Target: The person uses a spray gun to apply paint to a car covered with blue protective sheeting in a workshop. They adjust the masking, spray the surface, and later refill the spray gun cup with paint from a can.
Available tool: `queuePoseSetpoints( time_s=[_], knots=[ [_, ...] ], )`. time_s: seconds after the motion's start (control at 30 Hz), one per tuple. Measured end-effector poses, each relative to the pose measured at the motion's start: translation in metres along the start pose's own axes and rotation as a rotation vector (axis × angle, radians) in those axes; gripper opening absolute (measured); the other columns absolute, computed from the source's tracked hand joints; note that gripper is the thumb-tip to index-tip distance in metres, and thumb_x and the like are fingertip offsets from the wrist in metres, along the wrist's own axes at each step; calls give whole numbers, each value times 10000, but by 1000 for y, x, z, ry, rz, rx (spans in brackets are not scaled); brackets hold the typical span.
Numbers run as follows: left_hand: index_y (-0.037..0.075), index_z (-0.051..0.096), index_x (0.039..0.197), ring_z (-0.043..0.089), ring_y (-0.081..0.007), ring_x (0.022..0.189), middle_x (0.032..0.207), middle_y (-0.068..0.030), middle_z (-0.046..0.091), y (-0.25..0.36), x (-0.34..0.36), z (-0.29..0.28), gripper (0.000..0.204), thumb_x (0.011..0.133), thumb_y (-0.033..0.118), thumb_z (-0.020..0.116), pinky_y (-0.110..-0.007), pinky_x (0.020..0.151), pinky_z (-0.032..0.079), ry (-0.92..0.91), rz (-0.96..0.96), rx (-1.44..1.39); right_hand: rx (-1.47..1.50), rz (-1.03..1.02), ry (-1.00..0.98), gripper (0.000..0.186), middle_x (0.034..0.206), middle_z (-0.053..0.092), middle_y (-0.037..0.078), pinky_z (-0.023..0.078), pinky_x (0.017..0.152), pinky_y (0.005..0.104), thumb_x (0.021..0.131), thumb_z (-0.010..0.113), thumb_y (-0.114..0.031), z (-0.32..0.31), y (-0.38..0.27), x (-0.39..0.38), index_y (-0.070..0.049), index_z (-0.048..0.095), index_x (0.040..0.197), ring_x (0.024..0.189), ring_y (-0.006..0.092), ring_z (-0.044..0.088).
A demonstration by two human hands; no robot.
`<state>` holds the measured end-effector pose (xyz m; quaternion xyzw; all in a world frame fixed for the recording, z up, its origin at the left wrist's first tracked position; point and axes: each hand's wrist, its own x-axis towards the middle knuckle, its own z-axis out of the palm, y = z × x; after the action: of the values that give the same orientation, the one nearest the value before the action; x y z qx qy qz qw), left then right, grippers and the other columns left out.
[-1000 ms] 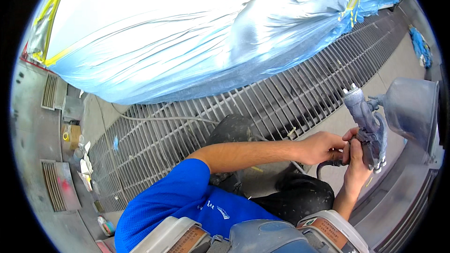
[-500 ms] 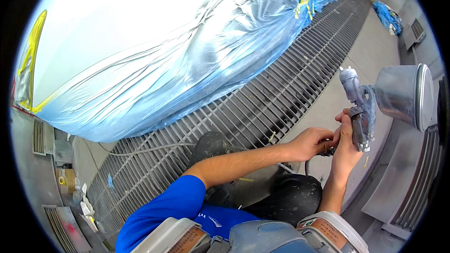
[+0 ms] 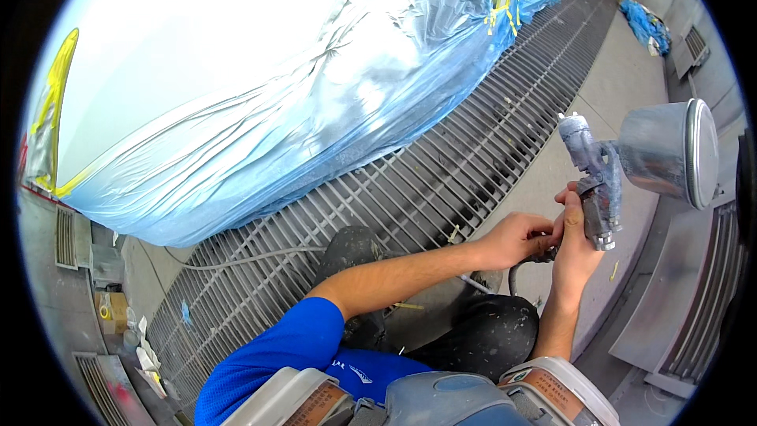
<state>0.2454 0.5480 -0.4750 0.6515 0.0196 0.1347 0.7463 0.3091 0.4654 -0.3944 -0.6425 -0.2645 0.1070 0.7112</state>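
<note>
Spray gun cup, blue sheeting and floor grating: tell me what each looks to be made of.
Spray gun cup: probably metal, grey and smudged, with a soft sheen on its wall and lid.
Blue sheeting: likely thin plastic film, glossy; it creases finely and throws bright highlights.
Floor grating: seemingly dull grey metal, judging by its slim bars; a coating is possible.

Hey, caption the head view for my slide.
Spray gun in the right grip, left grip at its hose, near floor grating and draped blue sheeting.
</note>
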Motion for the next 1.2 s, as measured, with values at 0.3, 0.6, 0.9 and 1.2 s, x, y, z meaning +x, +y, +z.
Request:
queuePoseSetpoints(
  time_s=[0.3,0.6,0.9,1.2],
  knots=[
    [-10,615,860,554,-73,778,766,1,608,-5,-16,-5,112,888,76,681,-288,723,480,74,-19,-41,106,46,-159,170,849,662,39,385,492,192,902,636,-16,-6,5,-13,37,652,1063,577,28,497],
    [14,709,894,598,-62,784,806,-2,678,-4,-41,-12,64,831,13,702,-242,736,492,162,14,-74,160,113,-404,136,892,617,73,340,477,190,927,584,-62,0,2,-23,18,602,1035,531,43,453],
    [55,573,1279,618,-150,1015,1102,-76,656,39,-75,-65,393,910,173,636,-337,923,509,312,89,192,103,182,-522,343,880,609,90,326,447,191,888,653,-237,-9,2,-21,17,581,1106,513,54,444],
    [-12,480,1315,599,-242,1093,1210,-176,613,134,-103,-164,440,1039,318,387,-386,969,471,701,405,-26,143,232,-667,397,893,642,123,375,484,205,849,685,-162,-13,4,-12,47,581,1170,545,66,466]
  ],
)
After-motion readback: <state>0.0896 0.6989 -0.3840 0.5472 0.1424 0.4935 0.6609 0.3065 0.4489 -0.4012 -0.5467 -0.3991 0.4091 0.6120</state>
